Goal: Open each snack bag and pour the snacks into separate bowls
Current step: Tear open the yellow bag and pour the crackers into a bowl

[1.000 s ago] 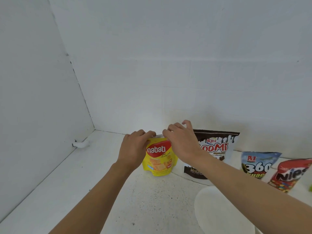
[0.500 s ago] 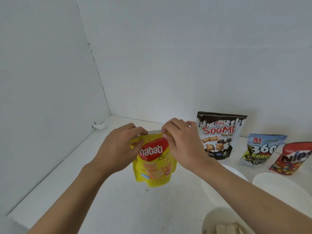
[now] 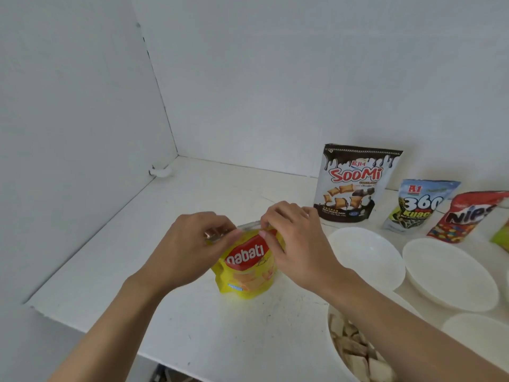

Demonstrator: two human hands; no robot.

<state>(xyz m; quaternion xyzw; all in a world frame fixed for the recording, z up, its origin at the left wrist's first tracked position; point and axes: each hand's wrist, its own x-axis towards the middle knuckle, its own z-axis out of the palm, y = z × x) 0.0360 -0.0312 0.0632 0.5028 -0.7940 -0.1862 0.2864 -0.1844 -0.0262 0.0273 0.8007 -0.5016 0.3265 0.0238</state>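
Note:
A yellow Nabati snack bag (image 3: 246, 267) is held just above the white table at the centre. My left hand (image 3: 190, 244) pinches its top edge on the left and my right hand (image 3: 297, 241) pinches the top edge on the right. Behind to the right stand a Soomi bag (image 3: 352, 186), a 360 bag (image 3: 418, 205) and a red Nips bag (image 3: 465, 219). Two empty white bowls (image 3: 369, 255) (image 3: 451, 274) sit in front of them. A bowl holding pale snack pieces (image 3: 355, 351) is at the lower right, partly under my right forearm.
White walls close in the table at the back and left, meeting in a corner (image 3: 176, 155). The table's front edge (image 3: 96, 330) runs along the lower left. Another white bowl rim (image 3: 476, 332) and a green bag's edge (image 3: 502, 235) show at the far right.
Both hands carried the Nabati bag from the back wall toward me, still pinching its top. My view tilted down and right, bringing the bowls into sight.

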